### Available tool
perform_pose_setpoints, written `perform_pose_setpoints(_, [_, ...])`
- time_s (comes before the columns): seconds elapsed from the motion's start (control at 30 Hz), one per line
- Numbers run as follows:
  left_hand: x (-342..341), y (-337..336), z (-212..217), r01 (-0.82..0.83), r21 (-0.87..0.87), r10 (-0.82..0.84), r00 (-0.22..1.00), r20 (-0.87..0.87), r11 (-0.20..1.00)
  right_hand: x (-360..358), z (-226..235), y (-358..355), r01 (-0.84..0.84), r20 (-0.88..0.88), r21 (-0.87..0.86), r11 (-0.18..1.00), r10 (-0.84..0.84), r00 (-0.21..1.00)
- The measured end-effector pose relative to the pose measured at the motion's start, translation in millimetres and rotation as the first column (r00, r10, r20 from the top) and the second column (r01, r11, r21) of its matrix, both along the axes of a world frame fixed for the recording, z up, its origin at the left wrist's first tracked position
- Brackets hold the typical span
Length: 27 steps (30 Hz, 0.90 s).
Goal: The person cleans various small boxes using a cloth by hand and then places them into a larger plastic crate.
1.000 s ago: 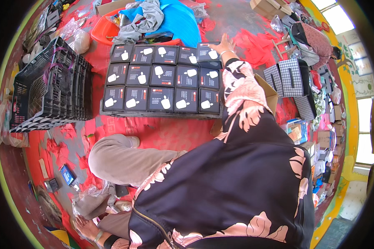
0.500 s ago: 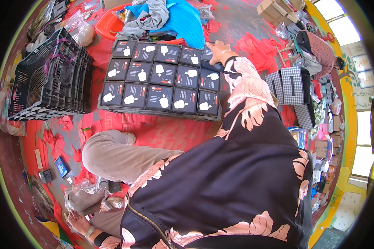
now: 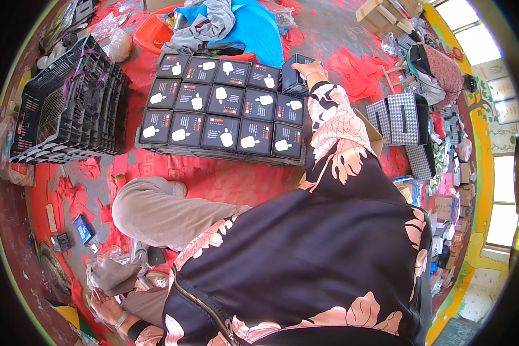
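Several small black boxes (image 3: 223,101), each with a white cup-like picture, sit in rows in a low dark crate (image 3: 213,155). At the crate's far right corner, my right hand (image 3: 313,70) is closed on one black box (image 3: 293,81). That box is raised and tilted a little against the others. My left hand (image 3: 105,307) lies at the lower left with its fingers stretched out, beside my bent leg and a grey cloth item (image 3: 114,277). It holds nothing that shows.
Left of the boxes stands an open black plastic crate (image 3: 69,109). An orange tub (image 3: 150,36) with cloth and a blue sheet (image 3: 259,32) is behind them. Houndstooth bins (image 3: 406,118) and a cardboard box (image 3: 380,17) are on the right. Torn red sheeting covers the floor.
My right hand has closed on the far right corner box and shifted it up and slightly right. My left hand has stayed at about the same place.
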<state>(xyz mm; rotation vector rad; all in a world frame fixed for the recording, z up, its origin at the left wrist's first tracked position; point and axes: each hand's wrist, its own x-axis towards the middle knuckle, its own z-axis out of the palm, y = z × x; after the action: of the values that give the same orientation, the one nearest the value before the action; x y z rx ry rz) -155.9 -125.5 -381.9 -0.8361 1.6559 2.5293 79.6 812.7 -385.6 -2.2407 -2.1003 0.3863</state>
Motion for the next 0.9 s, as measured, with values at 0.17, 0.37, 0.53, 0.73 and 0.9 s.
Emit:
perform_pose_setpoints(0.17, [9.3,6.1,12.9,-0.059,0.014,0.059,0.998,0.017,0.998,-34.3,12.1,-20.0,0.134,0.142,-0.083,0.988,-0.121,0.982])
perform_pose_setpoints(0.37, [4.2,4.5,3.0,-0.037,0.049,0.036,0.999,0.012,0.998,-34.2,-10.2,-0.9,0.264,0.153,-0.066,0.962,-0.251,0.956])
perform_pose_setpoints(0.53, [-5.5,17.7,2.6,0.017,0.061,-0.017,1.000,0.006,0.998,-50.9,-19.3,13.6,0.266,0.305,-0.003,0.964,-0.252,0.918])
perform_pose_setpoints(0.73, [-2.3,0.1,-1.1,0.035,-0.020,-0.036,0.999,-0.017,0.999,-48.7,-17.8,15.1,0.024,0.327,-0.258,0.966,0.064,0.943])
perform_pose_setpoints(0.9, [13.4,0.0,-1.3,-0.004,0.039,0.005,1.000,-0.025,0.999,-64.4,-15.3,3.7,0.074,0.343,-0.160,0.984,-0.015,0.939])
